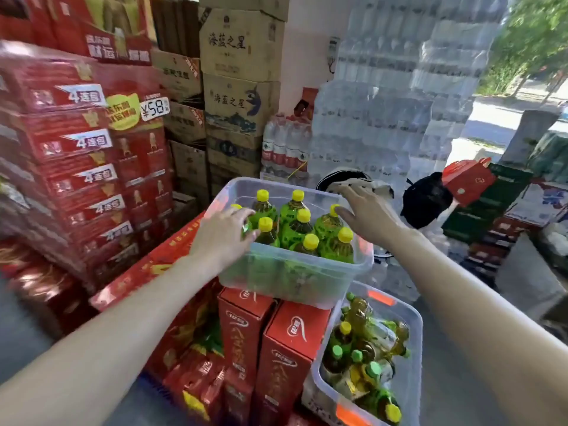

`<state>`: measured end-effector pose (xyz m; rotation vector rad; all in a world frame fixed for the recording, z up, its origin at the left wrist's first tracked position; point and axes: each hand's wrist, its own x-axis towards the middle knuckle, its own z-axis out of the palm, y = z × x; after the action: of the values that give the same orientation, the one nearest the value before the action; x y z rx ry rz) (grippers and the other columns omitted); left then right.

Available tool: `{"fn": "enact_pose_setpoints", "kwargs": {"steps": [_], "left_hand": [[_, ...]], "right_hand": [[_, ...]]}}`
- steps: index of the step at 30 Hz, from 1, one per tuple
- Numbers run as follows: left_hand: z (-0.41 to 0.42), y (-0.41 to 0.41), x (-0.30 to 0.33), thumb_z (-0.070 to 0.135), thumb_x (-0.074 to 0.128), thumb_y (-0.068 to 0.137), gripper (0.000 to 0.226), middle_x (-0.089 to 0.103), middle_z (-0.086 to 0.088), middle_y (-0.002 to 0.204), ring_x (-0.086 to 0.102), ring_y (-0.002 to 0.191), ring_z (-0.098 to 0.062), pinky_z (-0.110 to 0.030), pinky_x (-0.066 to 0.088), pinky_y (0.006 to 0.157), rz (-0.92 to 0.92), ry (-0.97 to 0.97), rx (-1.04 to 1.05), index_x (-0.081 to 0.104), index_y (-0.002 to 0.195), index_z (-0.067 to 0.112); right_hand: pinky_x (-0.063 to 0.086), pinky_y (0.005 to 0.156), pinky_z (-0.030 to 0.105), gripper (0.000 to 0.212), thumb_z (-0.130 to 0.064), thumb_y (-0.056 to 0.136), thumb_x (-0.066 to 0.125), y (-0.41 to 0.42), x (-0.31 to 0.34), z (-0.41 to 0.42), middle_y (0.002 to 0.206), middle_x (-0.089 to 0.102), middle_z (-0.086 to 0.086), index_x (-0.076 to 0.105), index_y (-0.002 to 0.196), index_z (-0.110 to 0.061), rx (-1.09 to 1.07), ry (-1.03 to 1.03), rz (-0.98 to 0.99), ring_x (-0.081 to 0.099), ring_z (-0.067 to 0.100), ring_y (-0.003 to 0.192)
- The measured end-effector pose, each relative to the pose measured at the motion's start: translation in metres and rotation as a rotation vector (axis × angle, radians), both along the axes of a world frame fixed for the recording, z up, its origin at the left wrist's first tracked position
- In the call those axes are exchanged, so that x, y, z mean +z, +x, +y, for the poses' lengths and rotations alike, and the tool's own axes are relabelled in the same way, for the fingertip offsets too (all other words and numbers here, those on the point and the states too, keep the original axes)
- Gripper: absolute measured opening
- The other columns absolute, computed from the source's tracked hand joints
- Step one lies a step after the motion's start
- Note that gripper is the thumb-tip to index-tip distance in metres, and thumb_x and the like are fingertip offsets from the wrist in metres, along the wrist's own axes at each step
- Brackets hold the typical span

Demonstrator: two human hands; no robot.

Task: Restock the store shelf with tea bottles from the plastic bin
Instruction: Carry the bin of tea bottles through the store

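Observation:
A clear plastic bin [285, 278] rests on red cartons and holds several upright tea bottles [295, 222] with green labels and yellow caps. My left hand [224, 235] reaches into the bin's left side, fingers curled around a bottle there; how firm the grip is I cannot tell. My right hand [365, 213] hovers over the bin's right rim, fingers spread, thumb near a yellow cap, holding nothing. A second clear bin [408, 348] lower right holds several tea bottles lying jumbled.
Red gift cartons [270, 348] support the upper bin. Stacked red boxes [76, 167] rise at left, brown cardboard cases [236, 87] behind, wrapped water-bottle packs [384, 103] at back right. A black bag [427, 201] and a red box [467, 179] sit right.

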<state>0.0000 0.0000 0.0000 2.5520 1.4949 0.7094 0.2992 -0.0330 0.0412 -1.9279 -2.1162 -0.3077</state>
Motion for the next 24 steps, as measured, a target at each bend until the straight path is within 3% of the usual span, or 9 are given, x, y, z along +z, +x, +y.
{"fn": "enact_pose_setpoints", "kwargs": {"steps": [5, 9, 14, 18, 21, 24], "left_hand": [[0.001, 0.036, -0.027, 0.042, 0.056, 0.095, 0.045, 0.057, -0.001, 0.131, 0.051, 0.123, -0.024, -0.037, 0.042, 0.095, -0.014, -0.07, 0.201, 0.053, 0.134, 0.02], [-0.004, 0.053, -0.046, 0.039, 0.062, 0.091, 0.04, 0.059, -0.005, 0.118, 0.053, 0.113, -0.026, -0.037, 0.043, 0.093, -0.008, 0.053, 0.323, 0.061, 0.123, 0.015], [-0.016, 0.059, -0.06, 0.048, 0.061, 0.088, 0.045, 0.052, -0.008, 0.112, 0.042, 0.107, -0.026, -0.038, 0.04, 0.096, -0.019, 0.133, 0.489, 0.063, 0.117, 0.014], [-0.023, 0.057, -0.066, 0.058, 0.056, 0.088, 0.06, 0.048, -0.009, 0.122, 0.048, 0.111, -0.028, -0.038, 0.043, 0.093, -0.172, -0.073, 0.616, 0.049, 0.127, 0.012], [-0.033, 0.059, -0.068, 0.061, 0.055, 0.088, 0.061, 0.058, -0.006, 0.11, 0.061, 0.097, -0.028, -0.038, 0.047, 0.076, -0.338, -0.297, 0.718, 0.04, 0.121, 0.012], [-0.04, 0.07, -0.066, 0.063, 0.048, 0.091, 0.054, 0.066, 0.001, 0.107, 0.065, 0.1, -0.024, -0.038, 0.049, 0.083, -0.368, -0.563, 0.674, 0.047, 0.115, 0.015]], "right_hand": [[0.043, 0.084, 0.041, 0.044, -0.031, 0.098, 0.05, 0.035, -0.015, 0.069, 0.132, 0.053, 0.011, 0.044, 0.139, -0.016, 0.114, -0.04, -0.019, 0.052, 0.035, 0.117], [0.042, 0.089, 0.043, 0.047, -0.029, 0.099, 0.051, 0.048, -0.027, 0.118, 0.132, 0.051, 0.016, 0.041, 0.142, -0.014, 0.161, -0.091, -0.02, 0.05, 0.038, 0.119], [0.045, 0.089, 0.048, 0.043, -0.025, 0.099, 0.049, 0.05, -0.051, 0.171, 0.13, 0.051, 0.019, 0.041, 0.138, -0.011, 0.184, -0.181, -0.011, 0.049, 0.041, 0.115], [0.04, 0.088, 0.045, 0.04, -0.024, 0.102, 0.041, 0.042, -0.062, 0.205, 0.13, 0.049, 0.02, 0.041, 0.141, -0.016, 0.174, -0.265, -0.037, 0.047, 0.042, 0.117], [0.044, 0.088, 0.047, 0.036, -0.025, 0.103, 0.04, 0.038, -0.068, 0.223, 0.123, 0.052, 0.023, 0.044, 0.138, -0.017, 0.193, -0.334, -0.027, 0.051, 0.042, 0.109], [0.046, 0.08, 0.046, 0.036, -0.022, 0.101, 0.043, 0.034, -0.069, 0.233, 0.115, 0.056, 0.026, 0.043, 0.136, -0.013, 0.204, -0.412, 0.007, 0.055, 0.042, 0.101]]}}
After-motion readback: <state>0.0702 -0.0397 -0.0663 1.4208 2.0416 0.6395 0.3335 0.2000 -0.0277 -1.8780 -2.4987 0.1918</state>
